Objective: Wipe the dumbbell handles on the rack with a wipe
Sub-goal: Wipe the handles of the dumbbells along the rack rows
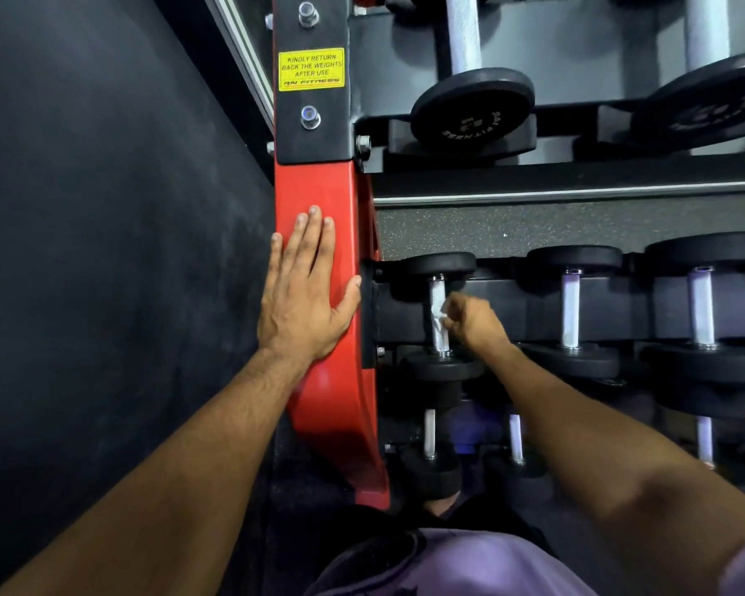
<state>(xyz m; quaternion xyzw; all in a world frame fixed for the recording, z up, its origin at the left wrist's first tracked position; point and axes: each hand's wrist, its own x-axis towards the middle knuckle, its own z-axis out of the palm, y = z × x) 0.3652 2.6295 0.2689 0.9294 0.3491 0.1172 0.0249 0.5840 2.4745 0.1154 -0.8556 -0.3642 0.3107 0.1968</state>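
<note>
A small black dumbbell with a silver handle (438,290) lies at the left end of the middle shelf of the rack. My right hand (476,322) grips a white wipe (440,314), pressed against the middle of that handle. My left hand (308,290) rests flat, fingers straight, on the rack's red side post (315,187). Two more dumbbells with silver handles (571,309) (702,307) lie to the right on the same shelf.
Bigger dumbbells (472,107) sit on the top shelf, smaller ones (429,436) on the lowest shelf. A yellow notice (311,69) is stuck on the post. A dark wall (104,208) runs along the left. Purple trousers (469,565) show at the bottom.
</note>
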